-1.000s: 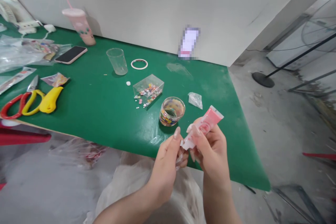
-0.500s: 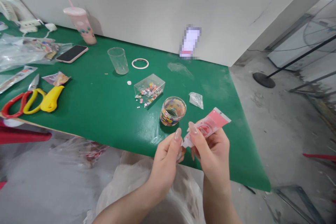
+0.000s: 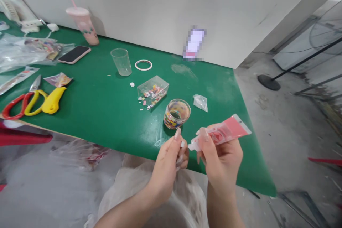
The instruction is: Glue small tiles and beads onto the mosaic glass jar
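At the lower centre of the frame, the left hand [image 3: 167, 162] is closed in a pinch on a small white cap [image 3: 182, 144]; a transparent item is partly hidden among its fingers and cannot be identified. Just to the right, the right hand [image 3: 221, 160] is curled, thumb on top, around a pink squeeze tube [image 3: 227, 131]. The tube lies tilted, flat end toward the right of the frame, nozzle toward the cap and apart from it by a narrow gap. Both hands are at the near edge of the green bench [image 3: 107, 114].

Just beyond the hands, a glass cup [image 3: 170, 119] clad in multicoloured mosaic tiles stands upright. Near its right side lies a crumpled clear packet [image 3: 200, 102]. To its upper left is a transparent box [image 3: 162, 81], with loose mosaic pieces [image 3: 144, 103] spilled beside it. Farther up the frame are a clear tumbler [image 3: 121, 63], upright, and a white ring [image 3: 136, 66] lying flat. Left of frame: scissors [image 3: 16, 108] with red and yellow loops, and a smartphone [image 3: 74, 55], screen up.
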A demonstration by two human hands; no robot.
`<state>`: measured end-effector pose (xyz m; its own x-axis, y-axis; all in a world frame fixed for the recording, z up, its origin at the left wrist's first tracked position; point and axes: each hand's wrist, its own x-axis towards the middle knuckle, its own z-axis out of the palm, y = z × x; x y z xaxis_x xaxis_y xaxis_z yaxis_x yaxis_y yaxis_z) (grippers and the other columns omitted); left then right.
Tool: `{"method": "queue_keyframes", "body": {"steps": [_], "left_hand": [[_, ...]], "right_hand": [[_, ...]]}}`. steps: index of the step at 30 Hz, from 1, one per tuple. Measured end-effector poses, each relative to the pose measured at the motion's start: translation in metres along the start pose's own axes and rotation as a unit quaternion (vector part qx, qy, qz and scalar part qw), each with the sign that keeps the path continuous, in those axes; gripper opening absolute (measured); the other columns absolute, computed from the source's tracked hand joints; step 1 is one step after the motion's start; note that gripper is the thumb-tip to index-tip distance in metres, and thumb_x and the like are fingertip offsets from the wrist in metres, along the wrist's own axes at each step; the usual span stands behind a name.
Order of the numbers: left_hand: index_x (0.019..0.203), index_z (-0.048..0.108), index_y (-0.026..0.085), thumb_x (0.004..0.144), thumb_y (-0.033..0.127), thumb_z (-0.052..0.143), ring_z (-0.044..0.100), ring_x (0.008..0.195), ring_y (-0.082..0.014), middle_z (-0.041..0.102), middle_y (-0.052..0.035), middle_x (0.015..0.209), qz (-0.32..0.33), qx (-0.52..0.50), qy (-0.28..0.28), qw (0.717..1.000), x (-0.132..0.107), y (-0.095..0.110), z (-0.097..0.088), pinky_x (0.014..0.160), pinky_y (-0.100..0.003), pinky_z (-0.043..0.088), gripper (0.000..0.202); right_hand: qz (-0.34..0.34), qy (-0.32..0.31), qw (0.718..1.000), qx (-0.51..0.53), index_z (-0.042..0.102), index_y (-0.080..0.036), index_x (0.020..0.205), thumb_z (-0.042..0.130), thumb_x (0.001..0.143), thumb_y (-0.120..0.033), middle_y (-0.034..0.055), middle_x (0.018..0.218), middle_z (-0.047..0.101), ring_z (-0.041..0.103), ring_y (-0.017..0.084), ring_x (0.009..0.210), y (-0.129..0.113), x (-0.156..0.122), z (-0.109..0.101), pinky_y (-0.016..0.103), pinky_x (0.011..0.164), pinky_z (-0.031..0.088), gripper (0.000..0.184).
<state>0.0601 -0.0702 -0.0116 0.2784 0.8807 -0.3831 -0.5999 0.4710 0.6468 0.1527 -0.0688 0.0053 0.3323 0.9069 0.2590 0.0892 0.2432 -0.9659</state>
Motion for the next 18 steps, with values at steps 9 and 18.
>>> {"method": "queue_keyframes", "body": {"steps": [9,18], "left_hand": [[0.056,0.037,0.019,0.067,0.063,0.073,0.015,0.045,-0.0037,0.024,0.0101,0.049,0.010,-0.019,0.027,0.999,-0.001,0.000,0.003,0.041,-0.018,0.016,0.059],[0.053,0.034,0.019,0.066,0.067,0.072,0.015,0.044,-0.0044,0.022,0.0097,0.046,0.028,-0.009,0.034,0.999,-0.004,0.001,0.003,0.040,-0.020,0.014,0.062]], "right_hand": [[-0.129,0.005,0.983,-0.128,0.064,-0.024,0.079,0.063,0.086,-0.018,-0.0033,0.067,0.068,0.064,0.012,0.055,0.014,-0.008,-0.002,0.021,0.051,0.052,0.009],[-0.227,0.006,0.950,-0.212,0.065,-0.023,0.083,0.061,0.085,-0.014,-0.0005,0.073,0.071,0.069,0.015,0.065,0.015,-0.009,0.001,0.025,0.060,0.056,0.011]]}}
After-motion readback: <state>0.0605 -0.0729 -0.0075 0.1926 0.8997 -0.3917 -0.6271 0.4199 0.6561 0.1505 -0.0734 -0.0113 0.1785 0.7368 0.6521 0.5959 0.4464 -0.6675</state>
